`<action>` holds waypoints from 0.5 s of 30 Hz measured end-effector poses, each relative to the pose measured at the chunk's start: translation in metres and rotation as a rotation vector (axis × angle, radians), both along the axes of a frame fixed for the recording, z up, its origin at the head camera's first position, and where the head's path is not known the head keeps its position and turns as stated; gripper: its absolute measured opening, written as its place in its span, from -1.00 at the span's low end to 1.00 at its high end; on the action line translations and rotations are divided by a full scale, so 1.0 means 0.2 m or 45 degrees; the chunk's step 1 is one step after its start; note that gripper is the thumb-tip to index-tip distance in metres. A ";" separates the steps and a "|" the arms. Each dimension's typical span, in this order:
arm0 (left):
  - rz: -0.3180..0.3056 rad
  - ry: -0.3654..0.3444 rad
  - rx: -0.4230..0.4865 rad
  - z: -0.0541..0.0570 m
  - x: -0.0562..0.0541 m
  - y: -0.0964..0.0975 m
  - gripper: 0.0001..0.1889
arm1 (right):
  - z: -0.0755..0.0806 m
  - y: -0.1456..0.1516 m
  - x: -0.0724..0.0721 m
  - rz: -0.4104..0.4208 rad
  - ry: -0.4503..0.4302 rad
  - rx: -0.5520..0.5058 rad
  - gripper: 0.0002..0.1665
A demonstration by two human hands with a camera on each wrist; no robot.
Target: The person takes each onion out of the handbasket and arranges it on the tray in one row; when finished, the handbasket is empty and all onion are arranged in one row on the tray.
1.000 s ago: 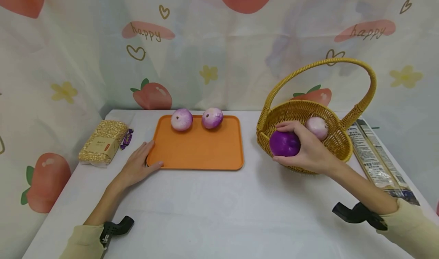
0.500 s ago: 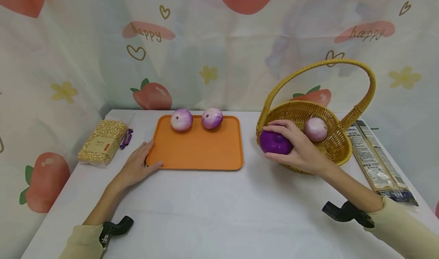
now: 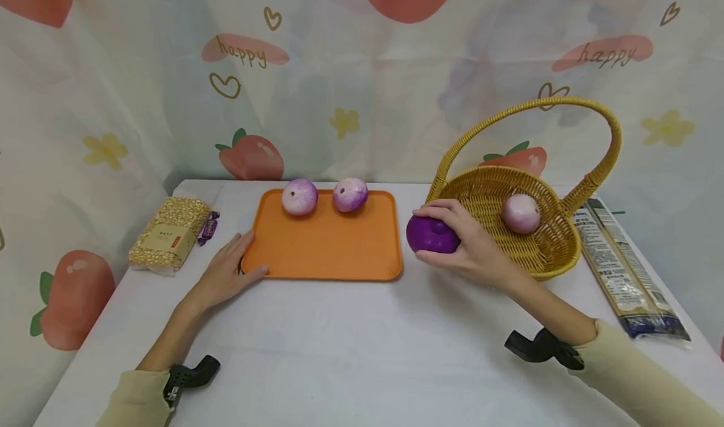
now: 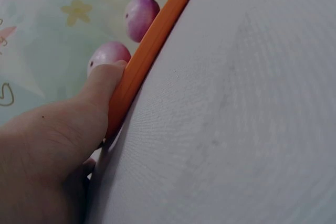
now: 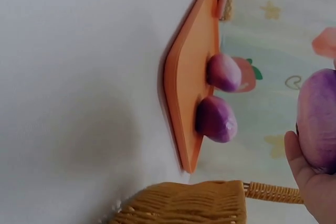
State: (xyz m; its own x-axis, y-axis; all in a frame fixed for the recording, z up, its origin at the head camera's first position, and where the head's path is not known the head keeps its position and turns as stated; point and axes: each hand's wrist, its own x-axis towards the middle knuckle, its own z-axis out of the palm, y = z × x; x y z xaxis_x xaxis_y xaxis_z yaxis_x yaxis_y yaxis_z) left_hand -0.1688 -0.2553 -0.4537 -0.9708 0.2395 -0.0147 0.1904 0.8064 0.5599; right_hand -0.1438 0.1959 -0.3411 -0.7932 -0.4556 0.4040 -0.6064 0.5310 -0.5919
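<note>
In the head view my right hand [image 3: 472, 241] grips a deep purple onion [image 3: 431, 234] between thumb and fingers. It hangs between the wicker basket [image 3: 557, 265] and the orange tray [image 3: 328, 251]; the right wrist view also shows this held onion [image 5: 317, 121], cut off by the frame edge. Two paler purple onions, one left [image 3: 300, 197] and one right [image 3: 350, 195], sit at the tray's far edge. Another pale onion [image 3: 521, 213] lies inside the basket. My left hand [image 3: 226, 273] rests at the tray's near left corner, fingers extended along its side, thumb [image 4: 102, 85] touching the rim.
Left of the tray lie a clear bag of yellowish grains or beans [image 3: 170, 232] and a small purple-wrapped candy [image 3: 208, 228]. A flat printed packet [image 3: 630, 276] lies right of the basket. The basket's tall handle [image 3: 543, 102] arches above it. A patterned curtain [image 3: 384, 81] hangs behind.
My right hand has carried the purple onion leftward, from over the basket to beyond its left rim, closer to the tray. My left hand and the tray have stayed put.
</note>
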 end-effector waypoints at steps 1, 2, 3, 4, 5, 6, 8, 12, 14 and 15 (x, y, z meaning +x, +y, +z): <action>0.000 0.000 0.000 0.00 0.00 0.00 -0.03 | 0.00 -0.01 0.00 0.002 -0.011 -0.010 -0.28; 0.000 -0.001 0.001 0.00 0.00 0.00 -0.03 | -0.01 -0.01 0.00 0.003 -0.023 -0.020 -0.28; 0.000 -0.001 0.001 0.00 0.00 0.00 -0.03 | -0.01 -0.02 -0.01 0.003 -0.032 -0.030 -0.28; 0.000 -0.002 -0.001 0.00 -0.01 0.00 -0.03 | -0.01 -0.02 -0.01 0.006 -0.036 -0.038 -0.28; 0.001 -0.003 -0.001 0.00 -0.01 0.00 -0.03 | -0.02 -0.03 -0.01 0.008 -0.033 -0.043 -0.28; 0.001 -0.004 0.000 0.00 -0.01 0.00 -0.03 | -0.02 -0.03 -0.01 0.013 -0.031 -0.051 -0.28; 0.002 -0.006 -0.001 0.00 -0.01 0.00 -0.03 | -0.02 -0.04 -0.02 0.016 -0.029 -0.060 -0.27; 0.001 -0.005 -0.007 0.00 0.00 0.00 -0.03 | -0.02 -0.06 -0.03 0.023 -0.046 -0.074 -0.26; 0.001 -0.005 -0.010 0.00 0.00 0.00 -0.04 | -0.02 -0.07 -0.03 0.030 -0.054 -0.079 -0.26; 0.000 -0.005 -0.011 0.00 0.00 0.00 -0.04 | -0.02 -0.08 -0.03 0.035 -0.056 -0.083 -0.26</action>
